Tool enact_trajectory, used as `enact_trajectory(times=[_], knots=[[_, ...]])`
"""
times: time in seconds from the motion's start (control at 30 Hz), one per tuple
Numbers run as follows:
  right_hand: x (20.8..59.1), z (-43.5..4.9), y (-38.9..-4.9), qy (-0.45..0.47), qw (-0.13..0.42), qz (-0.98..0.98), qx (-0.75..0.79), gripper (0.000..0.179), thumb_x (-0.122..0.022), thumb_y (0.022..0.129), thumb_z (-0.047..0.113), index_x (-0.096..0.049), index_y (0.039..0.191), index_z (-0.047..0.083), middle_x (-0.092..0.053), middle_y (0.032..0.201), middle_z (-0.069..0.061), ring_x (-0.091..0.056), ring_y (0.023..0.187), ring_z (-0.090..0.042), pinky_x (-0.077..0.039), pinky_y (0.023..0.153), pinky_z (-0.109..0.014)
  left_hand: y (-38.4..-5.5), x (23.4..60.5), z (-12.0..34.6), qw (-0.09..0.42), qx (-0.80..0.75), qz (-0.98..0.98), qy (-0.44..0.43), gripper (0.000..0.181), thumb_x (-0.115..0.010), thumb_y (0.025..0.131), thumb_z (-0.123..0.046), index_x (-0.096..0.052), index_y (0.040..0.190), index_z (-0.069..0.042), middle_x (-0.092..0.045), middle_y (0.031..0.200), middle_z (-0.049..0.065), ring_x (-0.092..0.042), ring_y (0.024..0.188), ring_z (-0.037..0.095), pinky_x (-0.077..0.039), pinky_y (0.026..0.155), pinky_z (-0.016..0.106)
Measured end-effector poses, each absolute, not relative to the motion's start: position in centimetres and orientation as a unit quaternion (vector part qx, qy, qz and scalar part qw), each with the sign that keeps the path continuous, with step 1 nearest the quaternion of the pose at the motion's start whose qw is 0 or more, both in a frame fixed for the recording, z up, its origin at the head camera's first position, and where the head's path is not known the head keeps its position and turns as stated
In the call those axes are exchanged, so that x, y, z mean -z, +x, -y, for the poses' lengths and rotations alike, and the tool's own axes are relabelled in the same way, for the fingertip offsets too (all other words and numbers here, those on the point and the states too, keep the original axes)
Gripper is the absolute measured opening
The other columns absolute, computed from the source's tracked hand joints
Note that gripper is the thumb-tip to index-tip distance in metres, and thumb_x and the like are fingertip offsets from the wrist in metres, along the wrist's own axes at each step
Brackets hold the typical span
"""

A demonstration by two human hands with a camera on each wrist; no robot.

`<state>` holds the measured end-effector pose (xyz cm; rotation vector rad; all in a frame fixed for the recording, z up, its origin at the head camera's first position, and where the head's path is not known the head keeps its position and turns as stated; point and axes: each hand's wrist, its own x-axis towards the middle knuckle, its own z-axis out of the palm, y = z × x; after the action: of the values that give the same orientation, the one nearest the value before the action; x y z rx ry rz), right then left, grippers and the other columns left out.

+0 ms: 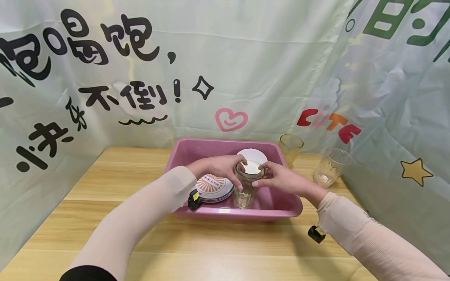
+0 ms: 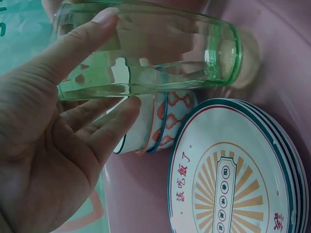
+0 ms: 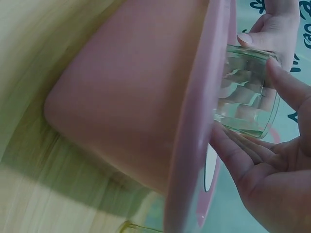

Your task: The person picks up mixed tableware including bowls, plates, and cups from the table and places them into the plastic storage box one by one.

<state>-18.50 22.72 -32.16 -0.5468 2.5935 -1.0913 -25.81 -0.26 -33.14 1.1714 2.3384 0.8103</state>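
Note:
A clear, green-tinted drinking glass [image 1: 245, 197] stands upright inside a pink basin [image 1: 225, 212], near its front wall. My left hand [image 1: 223, 167] holds the glass near its rim from the left, thumb in front; the left wrist view shows the thumb [image 2: 73, 46] along its side. From the right, my right hand [image 1: 283, 177] grips the same glass near the top, thumb and fingers on either side. Whether its base touches the basin floor I cannot tell. Beside it on the left lies a stack of patterned plates [image 2: 226, 165]. Behind it are stacked bowls [image 2: 167, 119].
On the wooden table [image 1: 116, 187], right of the basin, stand an amber-tinted glass [image 1: 291, 148] and a clear glass [image 1: 330, 168]. A printed cloth [image 1: 274, 78] hangs behind and along both sides of the table.

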Motion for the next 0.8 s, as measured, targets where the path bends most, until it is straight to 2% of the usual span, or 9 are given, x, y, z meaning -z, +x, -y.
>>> enact_trajectory(times=[0.37,0.63,0.8], knots=[[32.85,-23.00,-18.47,-0.215,0.143,-0.889,0.378,0.056,-0.077,0.086,0.031,-0.051,0.121,-0.004,-0.069,0.106,-0.007,-0.065,0.099,-0.018,-0.051,0.088,-0.038,-25.39,32.85,-0.14,0.181,-0.211,-0.862,0.425,0.077,-0.089,0.072,-0.030,-0.047,0.129,-0.003,-0.059,0.126,0.010,-0.056,0.113,0.018,-0.043,0.099,0.025],[32.76,-22.84,-18.25,-0.221,0.150,-0.880,0.393,0.056,-0.076,0.087,0.026,-0.049,0.123,-0.006,-0.068,0.111,-0.014,-0.064,0.104,-0.024,-0.051,0.091,-0.042,-25.15,32.74,0.06,0.196,-0.222,-0.855,0.426,0.080,-0.088,0.072,-0.022,-0.040,0.134,-0.004,-0.060,0.128,0.013,-0.057,0.118,0.023,-0.043,0.100,0.027],[32.67,-22.79,-18.08,-0.225,0.152,-0.877,0.397,0.058,-0.077,0.086,0.025,-0.048,0.124,-0.007,-0.068,0.110,-0.014,-0.064,0.103,-0.024,-0.050,0.091,-0.041,-25.07,32.61,0.18,0.196,-0.227,-0.851,0.432,0.079,-0.089,0.071,-0.022,-0.041,0.132,-0.003,-0.060,0.128,0.014,-0.056,0.119,0.025,-0.043,0.101,0.028]])
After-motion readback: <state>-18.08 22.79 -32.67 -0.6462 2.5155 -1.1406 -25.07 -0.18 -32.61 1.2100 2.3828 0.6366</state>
